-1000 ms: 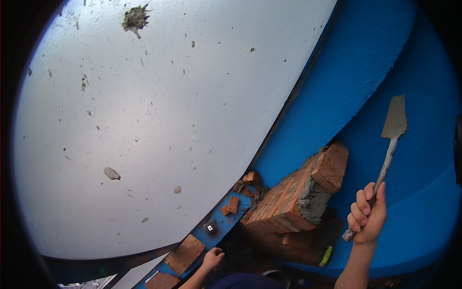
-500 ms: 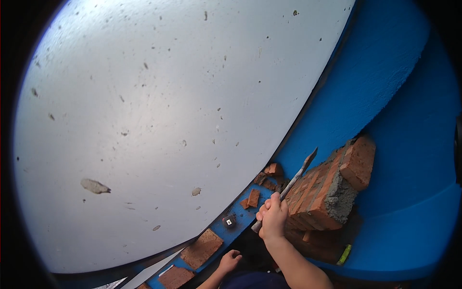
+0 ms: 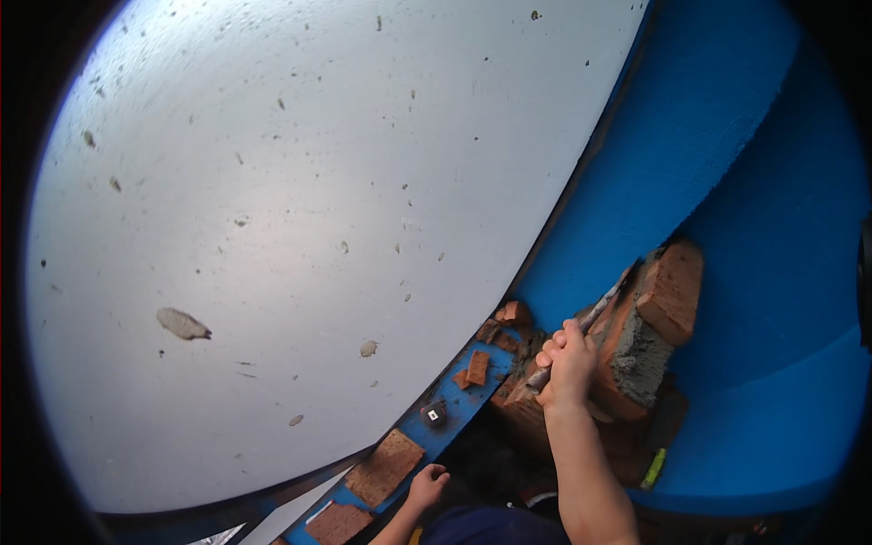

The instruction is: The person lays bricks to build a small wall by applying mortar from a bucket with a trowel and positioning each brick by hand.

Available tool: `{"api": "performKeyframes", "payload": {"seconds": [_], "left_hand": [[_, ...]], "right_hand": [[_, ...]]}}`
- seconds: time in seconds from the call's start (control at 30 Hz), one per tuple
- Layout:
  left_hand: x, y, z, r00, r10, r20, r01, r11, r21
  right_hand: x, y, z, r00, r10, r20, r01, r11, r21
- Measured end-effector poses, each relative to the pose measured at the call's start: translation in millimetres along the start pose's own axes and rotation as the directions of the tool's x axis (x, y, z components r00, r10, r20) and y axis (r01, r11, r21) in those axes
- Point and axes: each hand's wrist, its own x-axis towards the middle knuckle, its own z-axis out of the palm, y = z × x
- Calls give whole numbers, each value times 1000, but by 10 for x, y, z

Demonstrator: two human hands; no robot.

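Observation:
My right hand (image 3: pixel 569 365) is wrapped round the handle of a mortar-smeared trowel (image 3: pixel 601 302), seen nearly edge-on. Its tip reaches the face of a stepped brick stack (image 3: pixel 620 313) near the top. Grey mortar (image 3: pixel 640 363) clings in a thick rough layer to the stack's near end, below the uppermost brick (image 3: pixel 673 292). At the lower middle my left hand (image 3: pixel 428 484) is held low with its fingers curled in; nothing shows in it. It is nearest to a loose brick (image 3: pixel 386 467) lying on the blue ledge.
A blue ledge (image 3: pixel 451 392) runs along the speckled white panel (image 3: pixel 272 227). On it lie brick pieces (image 3: pixel 478 367), a small black device (image 3: pixel 433 415) and another brick (image 3: pixel 338 523). A blue wall (image 3: pixel 772 272) backs the stack. A yellow-green object (image 3: pixel 653 468) sits below it.
My right hand has moved right and up with the trowel, bringing its tip from beside the stack to the stack's upper part. My left hand has shifted slightly left.

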Motion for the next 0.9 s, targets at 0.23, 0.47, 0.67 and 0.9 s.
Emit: {"api": "performKeyframes", "payload": {"seconds": [0.23, 0.47, 0.67, 0.9], "left_hand": [[-17, 132, -4, 1000, 14, 18, -14, 1000, 21], [59, -93, 4, 997, 67, -37, -66, 997, 36], [42, -136, 11, 997, 73, -39, -71, 996, 44], [-129, 144, -42, 984, 142, -110, -142, 990, 11]], "right_hand": [[-148, -315, -4, 998, -57, 38, 53, 994, 96], [-338, -386, 21, 995, -90, 48, 83, 988, 131], [-760, -530, -122, 978, -172, 119, 154, 977, 146], [-1238, -526, -1585, 911, 13, 412, -24, 999, 21]]}}
